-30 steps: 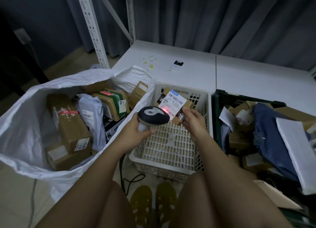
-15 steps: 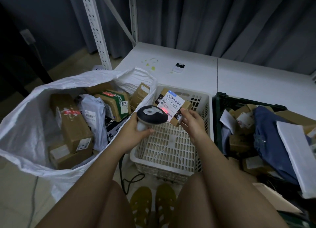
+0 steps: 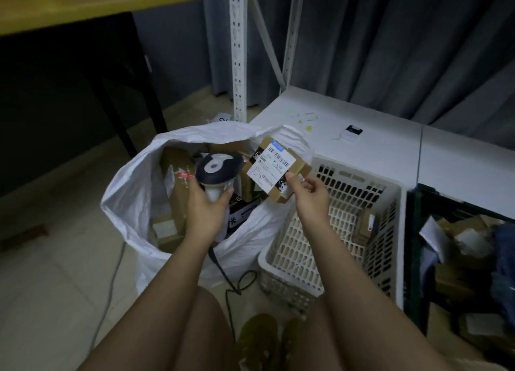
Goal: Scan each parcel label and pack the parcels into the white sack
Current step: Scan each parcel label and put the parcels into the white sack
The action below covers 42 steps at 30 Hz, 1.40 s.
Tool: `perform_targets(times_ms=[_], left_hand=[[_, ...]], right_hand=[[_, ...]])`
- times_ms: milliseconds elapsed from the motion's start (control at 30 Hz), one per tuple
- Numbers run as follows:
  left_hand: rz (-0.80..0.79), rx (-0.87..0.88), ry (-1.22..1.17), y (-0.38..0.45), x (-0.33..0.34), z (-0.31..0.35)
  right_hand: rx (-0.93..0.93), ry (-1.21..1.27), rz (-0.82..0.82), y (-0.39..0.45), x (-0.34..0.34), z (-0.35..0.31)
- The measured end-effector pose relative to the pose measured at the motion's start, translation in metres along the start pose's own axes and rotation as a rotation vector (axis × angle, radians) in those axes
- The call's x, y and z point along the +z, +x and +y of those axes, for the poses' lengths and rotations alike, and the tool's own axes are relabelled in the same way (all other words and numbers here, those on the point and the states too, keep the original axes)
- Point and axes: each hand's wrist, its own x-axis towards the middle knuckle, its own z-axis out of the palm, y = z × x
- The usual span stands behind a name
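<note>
Grey curtains behind, pale tile floor. Right hand pinches a small brown cardboard parcel by its lower corner, label up, hanging over the crinkly white plastic sack's right rim. Left hand is wrapped round the black-and-white handheld scanner, kinda crowding the opening. White slotted basket sits just right.
</note>
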Motion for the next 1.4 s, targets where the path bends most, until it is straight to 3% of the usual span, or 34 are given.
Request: perform_targets(times_ms=[100,233,300,367,533,700,933,1233,1400], left_hand=[[0.072,-0.001,0.023,0.005,-0.017,-0.007],[0.048,-0.024,0.010,0.006,-0.033,-0.010],[0.023,-0.031,0.017,0.008,-0.038,-0.015],[0.004,-0.045,0.021,0.008,-0.041,-0.019],[-0.026,-0.023,0.043,0.007,-0.041,-0.017],[-0.079,-0.022,0.030,0.007,-0.030,-0.016],[-0.240,-0.007,0.007,-0.002,0.022,-0.004],[-0.554,0.039,-0.028,-0.018,0.158,0.019],[-0.626,0.118,0.006,0.003,0.231,-0.008]], right_hand=[[-0.144,-0.178,-0.061,-0.006,0.024,-0.001],[-0.412,-0.783,-0.230,-0.007,0.040,0.004],[-0.438,-1.055,-0.365,-0.006,0.045,0.006],[-0.415,-1.168,-0.497,-0.002,0.049,0.010],[-0.364,-0.859,-0.615,0.002,0.049,0.008],[-0.290,-0.713,-0.570,0.004,0.026,0.007],[-0.057,-0.615,-0.290,0.025,-0.039,0.017],[0.157,-0.437,0.034,0.075,-0.136,0.066],[0.210,-0.543,0.064,0.121,-0.177,0.127]])
